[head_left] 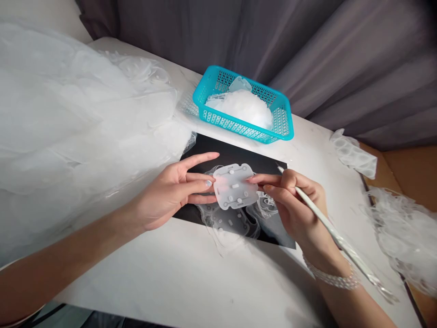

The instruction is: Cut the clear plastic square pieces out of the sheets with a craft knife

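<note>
Between my hands is a translucent white, rounded-square sheet piece (235, 186) with small raised knobs and slots. My left hand (180, 184) grips its left edge between fingers, with the index finger stretched out free above. My right hand (300, 200) pinches the right edge with thumb and a finger. Tucked in the same hand is a slim white pen-like tool (332, 234), its narrow tip pointing up and its other end past the wrist. Beneath, a similar translucent piece (228, 221) and thin clear scraps (266, 205) lie on a black mat (201, 148).
Behind the mat stands a blue perforated basket (239, 130) holding a heap of translucent pieces (244, 107). A large mound of translucent sheets (85, 123) fills the left. Clear scraps (403, 237) and a cardboard box (409, 166) are at right, below a grey curtain (218, 36).
</note>
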{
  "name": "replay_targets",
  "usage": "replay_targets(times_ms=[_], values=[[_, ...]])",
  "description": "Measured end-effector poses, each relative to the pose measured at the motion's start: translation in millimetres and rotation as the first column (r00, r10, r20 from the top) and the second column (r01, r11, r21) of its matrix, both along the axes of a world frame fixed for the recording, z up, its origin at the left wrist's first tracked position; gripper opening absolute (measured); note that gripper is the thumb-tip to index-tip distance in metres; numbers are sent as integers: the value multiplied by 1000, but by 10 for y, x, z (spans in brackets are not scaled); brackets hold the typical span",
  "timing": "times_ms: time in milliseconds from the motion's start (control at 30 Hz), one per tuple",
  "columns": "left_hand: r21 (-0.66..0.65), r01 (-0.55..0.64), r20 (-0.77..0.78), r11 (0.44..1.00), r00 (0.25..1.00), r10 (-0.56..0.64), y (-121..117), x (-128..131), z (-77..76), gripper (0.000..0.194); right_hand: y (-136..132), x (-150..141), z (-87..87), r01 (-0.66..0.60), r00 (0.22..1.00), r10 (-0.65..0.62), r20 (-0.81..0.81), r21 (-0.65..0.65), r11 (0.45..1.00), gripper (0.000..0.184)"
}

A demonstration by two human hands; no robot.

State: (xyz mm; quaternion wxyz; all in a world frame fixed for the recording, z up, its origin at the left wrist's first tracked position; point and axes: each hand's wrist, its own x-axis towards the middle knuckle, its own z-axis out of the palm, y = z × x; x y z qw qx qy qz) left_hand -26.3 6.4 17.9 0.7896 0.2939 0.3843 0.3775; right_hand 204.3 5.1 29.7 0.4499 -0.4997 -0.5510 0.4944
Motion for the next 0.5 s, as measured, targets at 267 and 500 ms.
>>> replay_targets(times_ms=[267,500], values=[[40,-61,-61,997,996,64,15,-15,-14,57,90,40,145,96,995,-94,-46,56,994,41],[256,-137,-197,957,962,191,121,-79,-163,45,1348,36,326,192,981,-169,-92,410,891,36]])
